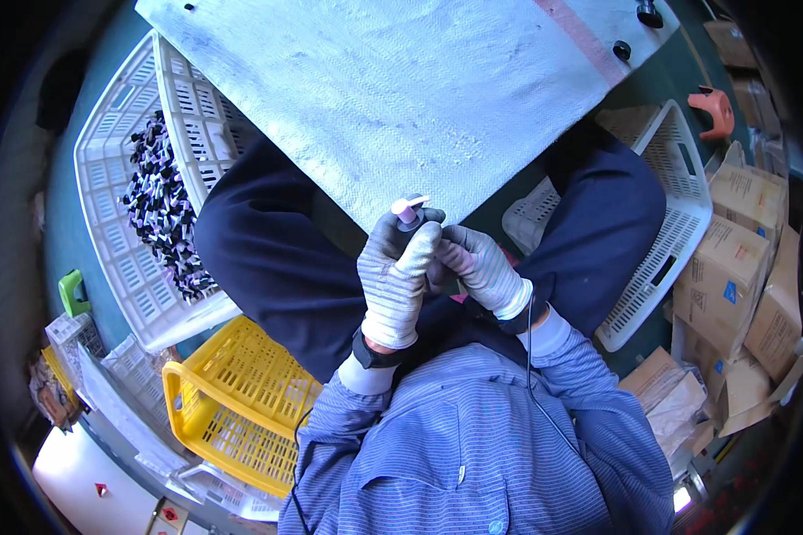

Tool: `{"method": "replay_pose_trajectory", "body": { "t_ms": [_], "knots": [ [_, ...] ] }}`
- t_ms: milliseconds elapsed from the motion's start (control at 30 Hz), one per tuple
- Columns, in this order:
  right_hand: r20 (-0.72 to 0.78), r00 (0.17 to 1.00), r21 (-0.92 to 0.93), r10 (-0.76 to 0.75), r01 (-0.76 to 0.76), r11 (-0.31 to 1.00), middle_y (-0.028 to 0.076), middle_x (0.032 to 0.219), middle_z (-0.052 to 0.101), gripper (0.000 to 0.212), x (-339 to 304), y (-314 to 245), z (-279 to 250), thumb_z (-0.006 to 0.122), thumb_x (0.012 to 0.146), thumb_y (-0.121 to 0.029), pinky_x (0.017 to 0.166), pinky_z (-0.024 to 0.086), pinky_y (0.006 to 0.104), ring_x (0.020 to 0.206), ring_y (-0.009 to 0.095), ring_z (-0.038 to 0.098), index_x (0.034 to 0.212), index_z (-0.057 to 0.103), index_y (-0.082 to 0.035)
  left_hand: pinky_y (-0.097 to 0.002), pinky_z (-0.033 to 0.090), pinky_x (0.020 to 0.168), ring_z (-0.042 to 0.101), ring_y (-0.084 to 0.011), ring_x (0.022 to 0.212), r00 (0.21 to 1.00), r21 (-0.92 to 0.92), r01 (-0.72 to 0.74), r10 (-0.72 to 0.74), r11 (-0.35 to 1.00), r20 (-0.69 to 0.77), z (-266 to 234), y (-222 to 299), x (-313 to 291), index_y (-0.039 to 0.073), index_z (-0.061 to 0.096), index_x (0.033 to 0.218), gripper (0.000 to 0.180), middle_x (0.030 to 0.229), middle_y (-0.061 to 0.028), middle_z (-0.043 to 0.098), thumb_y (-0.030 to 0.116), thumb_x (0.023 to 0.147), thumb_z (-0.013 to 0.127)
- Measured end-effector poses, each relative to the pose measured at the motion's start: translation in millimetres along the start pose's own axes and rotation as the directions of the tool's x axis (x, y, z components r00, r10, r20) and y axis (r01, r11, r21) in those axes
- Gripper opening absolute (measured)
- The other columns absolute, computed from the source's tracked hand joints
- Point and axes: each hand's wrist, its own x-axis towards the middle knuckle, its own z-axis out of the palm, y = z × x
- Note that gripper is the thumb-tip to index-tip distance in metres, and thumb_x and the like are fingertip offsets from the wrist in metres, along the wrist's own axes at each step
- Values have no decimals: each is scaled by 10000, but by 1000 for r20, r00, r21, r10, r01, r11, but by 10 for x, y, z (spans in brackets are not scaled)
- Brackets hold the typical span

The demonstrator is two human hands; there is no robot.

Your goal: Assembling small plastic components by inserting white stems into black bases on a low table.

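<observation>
My gloved left hand is closed around a small lotion pump head with a pale pink top and a black collar, its spout pointing right. Close beside it, my gloved right hand has its fingers pinched together, touching the left fingers. What the right fingers grip is hidden. Both hands are over my lap, at the near corner of a white textured board. To my left, a white crate holds a heap of similar black and pink pump heads.
A yellow crate lies at lower left. Another white crate stands beyond my right leg. Cardboard boxes pile up at far right, near an orange plastic piece. Black knobs sit at the board's far right corner.
</observation>
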Motion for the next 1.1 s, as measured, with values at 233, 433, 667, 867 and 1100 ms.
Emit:
{"method": "replay_pose_trajectory", "body": {
  "t_ms": [233,433,667,867,1100],
  "knots": [
    [58,997,0,-51,51,999,20,702,619,392,-79,-63,43,589,955,-415,580,479,235,599,106,603,960,636,-26,-328,523,841,649,-206,967,989,-228,151,-146,962,38,13,155,-6,24,514,1270,454,1019,-99,660,286,930,658],
    [49,999,50,-11,8,999,21,692,615,306,-278,-250,181,580,971,-315,582,487,239,593,111,600,937,641,-17,-418,459,971,594,-259,1019,961,-415,276,-239,867,138,1,166,-91,62,541,1172,401,974,-62,597,384,944,611],
    [113,993,31,-35,31,999,19,674,612,281,-460,-270,276,585,959,-289,555,488,234,573,111,597,894,655,-25,-363,413,960,486,-187,897,924,-533,320,-134,783,358,-42,59,-169,75,543,1059,307,886,-23,490,363,960,577],
    [80,997,97,7,-15,995,25,653,608,268,-646,-240,347,579,952,-270,538,485,238,552,119,595,876,657,-26,-403,415,1002,535,-209,937,916,-518,305,-97,799,389,-9,34,-319,56,566,1022,300,881,-35,516,350,959,567],
    [76,997,238,35,-52,970,38,629,578,242,-836,-236,354,577,936,-236,528,466,250,521,139,573,861,655,-20,-421,407,1023,532,-239,967,910,-529,352,-150,772,387,64,50,-498,22,573,1029,345,907,-70,525,357,949,568]
  ]
}}
